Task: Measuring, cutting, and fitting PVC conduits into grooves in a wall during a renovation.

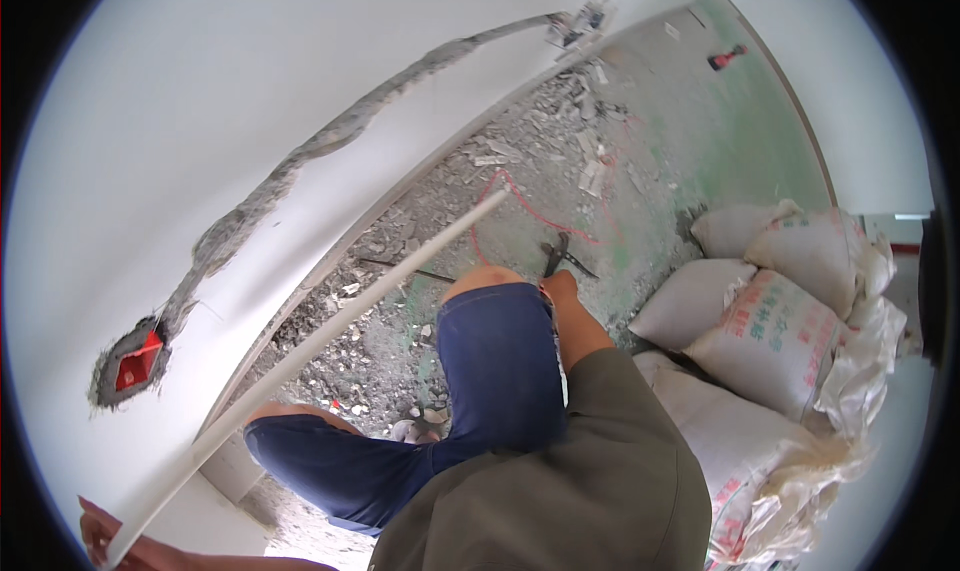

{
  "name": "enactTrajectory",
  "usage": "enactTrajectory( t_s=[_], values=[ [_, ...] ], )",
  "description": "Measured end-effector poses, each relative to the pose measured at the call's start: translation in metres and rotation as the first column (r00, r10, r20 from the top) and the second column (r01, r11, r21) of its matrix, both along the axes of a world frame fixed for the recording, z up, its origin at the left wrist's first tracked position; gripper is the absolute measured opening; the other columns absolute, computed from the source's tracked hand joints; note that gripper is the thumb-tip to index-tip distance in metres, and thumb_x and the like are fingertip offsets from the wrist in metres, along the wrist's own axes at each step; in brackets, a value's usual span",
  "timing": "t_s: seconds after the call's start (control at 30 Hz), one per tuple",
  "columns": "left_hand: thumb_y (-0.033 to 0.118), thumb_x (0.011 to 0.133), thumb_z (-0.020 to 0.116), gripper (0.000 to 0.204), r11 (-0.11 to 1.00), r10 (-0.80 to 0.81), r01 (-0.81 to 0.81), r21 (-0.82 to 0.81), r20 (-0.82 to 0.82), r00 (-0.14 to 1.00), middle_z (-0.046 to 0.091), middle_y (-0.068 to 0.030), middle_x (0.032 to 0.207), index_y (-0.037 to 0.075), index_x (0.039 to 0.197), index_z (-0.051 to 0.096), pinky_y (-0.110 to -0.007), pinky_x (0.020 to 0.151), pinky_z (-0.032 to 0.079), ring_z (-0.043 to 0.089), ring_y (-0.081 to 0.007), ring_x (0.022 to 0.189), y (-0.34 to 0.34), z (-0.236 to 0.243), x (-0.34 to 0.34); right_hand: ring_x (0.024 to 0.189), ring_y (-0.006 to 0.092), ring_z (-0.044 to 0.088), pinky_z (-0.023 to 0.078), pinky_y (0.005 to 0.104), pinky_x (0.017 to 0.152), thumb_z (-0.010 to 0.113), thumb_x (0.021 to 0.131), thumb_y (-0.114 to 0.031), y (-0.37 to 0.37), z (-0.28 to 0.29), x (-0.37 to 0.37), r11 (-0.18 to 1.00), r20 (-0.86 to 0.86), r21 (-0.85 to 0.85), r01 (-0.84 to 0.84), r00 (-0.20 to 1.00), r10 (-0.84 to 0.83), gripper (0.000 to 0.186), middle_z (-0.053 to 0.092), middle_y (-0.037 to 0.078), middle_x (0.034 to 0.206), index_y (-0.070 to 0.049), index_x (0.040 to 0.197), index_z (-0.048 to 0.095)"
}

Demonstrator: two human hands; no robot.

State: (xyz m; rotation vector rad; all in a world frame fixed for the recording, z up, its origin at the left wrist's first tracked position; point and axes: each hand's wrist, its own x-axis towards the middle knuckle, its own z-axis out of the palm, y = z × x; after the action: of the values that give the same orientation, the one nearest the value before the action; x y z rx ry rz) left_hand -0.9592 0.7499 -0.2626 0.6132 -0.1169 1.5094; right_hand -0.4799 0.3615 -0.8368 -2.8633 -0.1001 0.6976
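My left hand [105, 536], at the lower left edge, grips one end of a long white plastic pipe [320, 356]. The pipe runs diagonally up to the right above the rubble. My right hand [560, 283] reaches down past my knee and touches the handles of dark pliers [557, 254] lying on the floor; whether its fingers close on them I cannot tell. I crouch, with blue shorts and a grey-green shirt filling the lower middle. A red wire [520, 199] loops on the floor just beyond the pliers.
A white wall [250, 91] on the left has a chiselled grey groove [300, 156] ending in a red socket box [138, 363]. Concrete rubble [520, 141] lies along the wall base. Stacked white sacks [770, 321] stand to the right. A small red tool [727, 58] lies far off.
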Motion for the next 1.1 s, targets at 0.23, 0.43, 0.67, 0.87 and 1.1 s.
enactTrajectory(
  t_s=[0.23, 0.43, 0.67, 0.87, 1.1],
  values=[
    [-0.022, 0.081, 0.051, 0.031, 0.993, -0.103, 0.110, -0.031, 0.163, 0.981, 0.036, -0.0061, 0.076, 0.007, 0.073, 0.043, -0.059, 0.119, 0.015, 0.047, -0.0171, 0.084, 0.008, -0.003, -0.026, 0.061, 0.0232, 0.060, 0.043, 0.0369, 0.050, 0.069, 0.080, -0.015, 0.008, 0.024, 0.001, 0.852, 0.118, 0.520, 0.054, 0.984, -0.134, 0.011, 0.061, 0.008, 0.068, -0.006, 0.076, 0.063],
    [-0.023, 0.077, 0.051, 0.030, 0.992, -0.012, 0.030, -0.119, 0.150, 0.989, 0.034, -0.0056, 0.076, 0.005, 0.074, 0.042, -0.061, 0.119, 0.007, 0.047, -0.0193, 0.084, 0.013, -0.026, -0.018, 0.071, 0.0075, 0.056, 0.042, 0.0246, 0.059, 0.073, 0.079, -0.011, 0.003, 0.101, -0.009, 0.171, -0.463, 0.797, 0.579, 0.768, -0.442, 0.015, 0.064, -0.002, 0.081, -0.010, 0.090, 0.064],
    [-0.022, 0.077, 0.049, 0.028, 0.985, -0.085, 0.119, -0.126, 0.246, 0.966, 0.030, -0.0053, 0.077, 0.004, 0.074, 0.038, -0.061, 0.119, 0.007, 0.045, -0.0197, 0.081, 0.021, -0.045, -0.027, 0.067, 0.0113, 0.059, 0.045, 0.0270, 0.057, 0.070, 0.084, -0.014, 0.023, 0.164, -0.017, -0.098, -0.447, 0.873, 0.478, 0.705, -0.551, 0.014, 0.065, 0.002, 0.082, -0.011, 0.093, 0.060],
    [-0.011, 0.087, 0.046, 0.021, 0.965, -0.128, 0.193, -0.177, 0.326, 0.937, 0.032, -0.0052, 0.077, 0.004, 0.075, 0.037, -0.061, 0.119, 0.011, 0.045, -0.0214, 0.081, 0.028, -0.055, -0.020, 0.067, 0.0155, 0.062, 0.052, 0.0302, 0.060, 0.059, 0.091, -0.019, 0.039, 0.238, 0.013, -0.076, -0.178, 0.984, 0.161, 0.857, -0.484, 0.021, 0.065, 0.007, 0.082, -0.003, 0.105, 0.058],
    [0.013, 0.098, 0.045, 0.024, 0.945, -0.190, 0.262, -0.196, 0.322, 0.927, 0.036, -0.0056, 0.078, 0.003, 0.077, 0.040, -0.062, 0.118, 0.013, 0.047, -0.0226, 0.087, 0.052, -0.092, -0.001, 0.070, 0.0181, 0.060, 0.048, 0.0331, 0.062, 0.055, 0.092, -0.015, 0.186, 0.342, 0.031, -0.431, -0.673, 0.514, 0.741, 0.661, 0.333, 0.025, 0.066, 0.011, 0.096, -0.013, 0.117, 0.052]
  ],
)
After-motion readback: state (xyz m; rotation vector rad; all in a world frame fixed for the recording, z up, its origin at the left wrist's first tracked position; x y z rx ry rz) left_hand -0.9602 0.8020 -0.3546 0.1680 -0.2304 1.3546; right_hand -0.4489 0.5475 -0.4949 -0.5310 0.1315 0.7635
